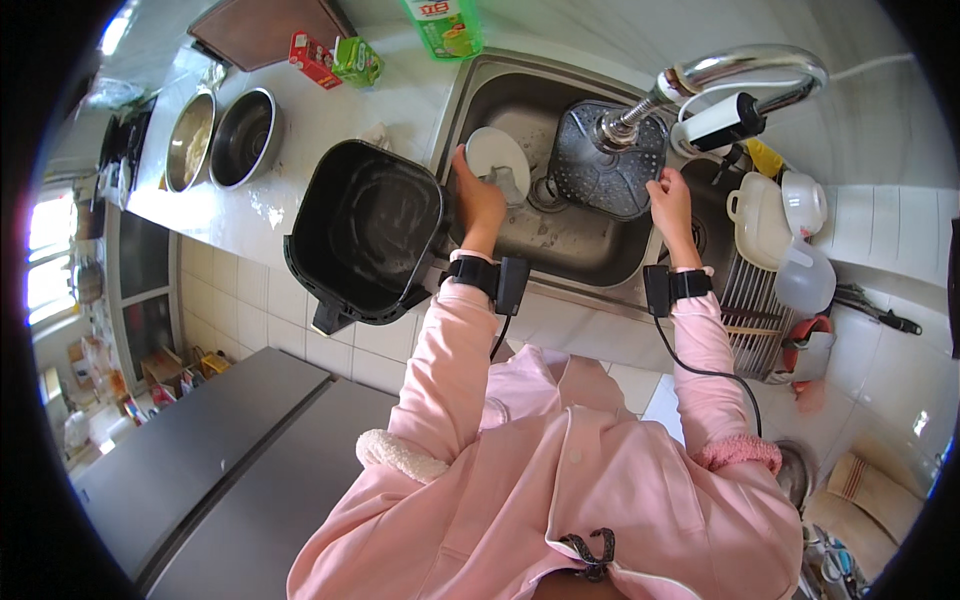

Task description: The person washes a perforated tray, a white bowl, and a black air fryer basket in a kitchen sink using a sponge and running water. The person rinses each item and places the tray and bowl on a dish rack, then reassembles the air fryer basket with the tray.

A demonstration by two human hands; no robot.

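My left hand (480,200) is at the left side of the steel sink (600,262), its fingers at the edge of a round white dish (497,159) with a grey, see-through piece lying on it. My right hand (670,199) pinches the lower right edge of a black perforated air fryer tray (600,176). The tray is in the sink basin, partly under the faucet (626,124). A black air fryer basket (375,225) stands on the counter's edge to the left of my left hand, whitish smears on its bottom.
Steel bowls (246,139) stand on the left counter (300,142). A green detergent bottle (446,26) and small cartons (358,61) are behind. On the right, a drying rack (750,289) stands near white dishes (761,217). The faucet arches over the sink's back right.
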